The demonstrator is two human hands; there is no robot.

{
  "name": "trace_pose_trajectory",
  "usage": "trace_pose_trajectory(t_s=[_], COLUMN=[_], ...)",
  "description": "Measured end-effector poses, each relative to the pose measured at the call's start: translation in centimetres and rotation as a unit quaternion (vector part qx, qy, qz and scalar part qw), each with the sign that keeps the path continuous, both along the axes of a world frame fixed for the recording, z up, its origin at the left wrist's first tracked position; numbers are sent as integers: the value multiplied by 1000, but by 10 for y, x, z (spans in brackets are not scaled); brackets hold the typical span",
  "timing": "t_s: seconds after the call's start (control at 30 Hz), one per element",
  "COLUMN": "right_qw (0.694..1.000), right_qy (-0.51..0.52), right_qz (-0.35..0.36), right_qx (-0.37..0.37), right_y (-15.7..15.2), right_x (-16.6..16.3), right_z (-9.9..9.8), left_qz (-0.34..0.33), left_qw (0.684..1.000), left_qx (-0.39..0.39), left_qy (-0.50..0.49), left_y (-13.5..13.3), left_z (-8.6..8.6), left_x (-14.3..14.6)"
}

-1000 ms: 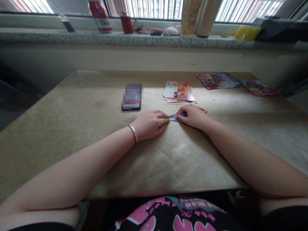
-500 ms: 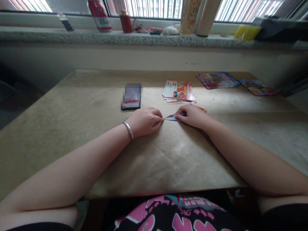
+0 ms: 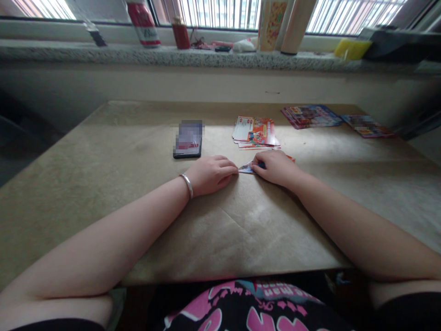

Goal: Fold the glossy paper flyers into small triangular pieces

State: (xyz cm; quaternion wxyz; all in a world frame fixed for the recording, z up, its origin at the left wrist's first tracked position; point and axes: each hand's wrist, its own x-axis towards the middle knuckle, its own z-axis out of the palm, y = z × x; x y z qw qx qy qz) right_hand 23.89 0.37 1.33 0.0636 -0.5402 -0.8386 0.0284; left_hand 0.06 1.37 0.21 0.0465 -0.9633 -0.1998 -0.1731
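So my left hand [image 3: 211, 174] was curled loosely on the table [image 3: 103, 184], fingertips pressed right against the pointy end of a small folded paper [image 3: 246, 168]. My right hand [image 3: 275, 166] lay flat over the rest of it, fingers pinning it down against the tabletop, so only the blue-white tip showed between my hands. A silver bangle [image 3: 187, 185] sat on my left wrist. Just past that was my phone [image 3: 188, 139], and beside it a pile of red leaflets [image 3: 257, 131]. Farther back right, more colourful booklets [image 3: 311, 115].
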Motion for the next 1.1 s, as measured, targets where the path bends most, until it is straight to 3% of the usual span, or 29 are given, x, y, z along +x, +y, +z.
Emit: trace_pose_trajectory(t_s=[0.13,0.37,0.67,0.9,1.1], right_qw=[998,1000,1000,993,996], right_qy=[-49,-23,-16,-58,-16], right_qz=[10,15,10,46,55], right_qx=[27,15,8,97,63], right_y=[-5,-3,-2,-16,-16], right_x=[-2,-1,0,-11,-22], right_z=[3,-1,-1,5,2], left_qz=[-24,-57,-41,-47,-63], left_qw=[1000,998,999,999,998], left_qx=[6,-1,3,8,21], left_qy=[9,8,2,0,2], left_y=[1,8,8,8,5], left_z=[1,-1,0,0,-1], left_x=[-4,-8,-6,-3,0])
